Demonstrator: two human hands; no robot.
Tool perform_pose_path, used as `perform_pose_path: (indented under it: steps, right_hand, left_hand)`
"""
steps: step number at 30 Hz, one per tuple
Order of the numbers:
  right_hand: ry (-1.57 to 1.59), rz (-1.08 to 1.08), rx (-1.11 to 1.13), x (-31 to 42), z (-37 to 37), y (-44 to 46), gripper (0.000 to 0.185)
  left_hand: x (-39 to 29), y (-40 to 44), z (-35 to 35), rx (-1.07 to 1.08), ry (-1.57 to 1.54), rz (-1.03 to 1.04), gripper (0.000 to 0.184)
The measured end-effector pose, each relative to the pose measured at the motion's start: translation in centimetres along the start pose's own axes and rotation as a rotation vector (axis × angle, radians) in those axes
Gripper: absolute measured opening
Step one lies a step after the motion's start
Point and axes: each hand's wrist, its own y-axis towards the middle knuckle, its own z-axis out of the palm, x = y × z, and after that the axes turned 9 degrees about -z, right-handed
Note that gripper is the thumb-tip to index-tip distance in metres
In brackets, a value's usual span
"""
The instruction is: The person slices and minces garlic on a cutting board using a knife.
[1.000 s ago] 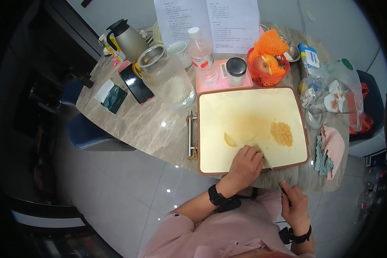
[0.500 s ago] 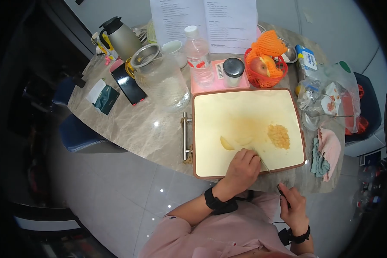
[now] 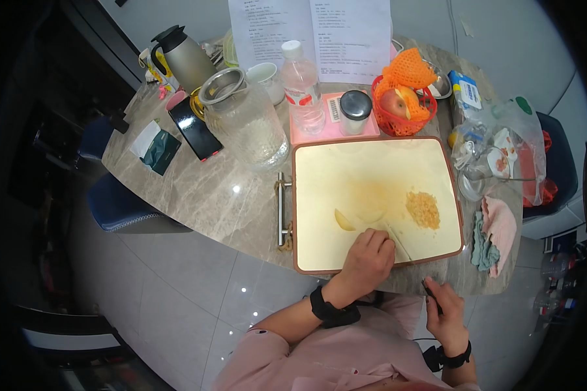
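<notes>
My left hand (image 3: 367, 259) rests on the cream cutting board (image 3: 332, 163) with its fingers curled together. What lies under the fingertips is hidden. My right hand (image 3: 447, 313) grips the black handle of a knife (image 3: 403, 246). The thin blade reaches over the board's front edge, close beside my left fingers. A pale yellow fruit wedge (image 3: 344, 220) lies left of my fingertips, and a faint pale slice sits just beyond them. On the board's right side is a heap of finely chopped yellowish pieces (image 3: 423, 210).
Behind the board stand a water bottle (image 3: 302, 91), a black-lidded jar (image 3: 355, 112) and a red basket (image 3: 404, 111) with fruit. A glass pitcher (image 3: 251, 127), phone (image 3: 197, 130) and thermos jug (image 3: 186, 58) are left. Cloths (image 3: 496, 234) and a plastic bag (image 3: 528, 143) lie right.
The view has shifted slightly, leaving the table things a little lower. The knife blade shows a bit more clearly beside my left fingers; both hands stay in nearly the same place.
</notes>
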Motion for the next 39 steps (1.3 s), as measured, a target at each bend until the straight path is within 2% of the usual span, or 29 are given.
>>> perform_pose_path:
  steps: [29, 39]
  right_hand:
    - [0.006, 0.049, 0.078, 0.9, -0.3, -0.1, 0.045]
    - [0.018, 0.028, 0.017, 0.6, 0.0, -0.5, 0.044]
  left_hand:
    - [0.2, -0.2, 0.0, 0.009, -0.004, 0.026, 0.018]
    - [0.3, -0.4, 0.1, 0.03, 0.003, 0.001, 0.016]
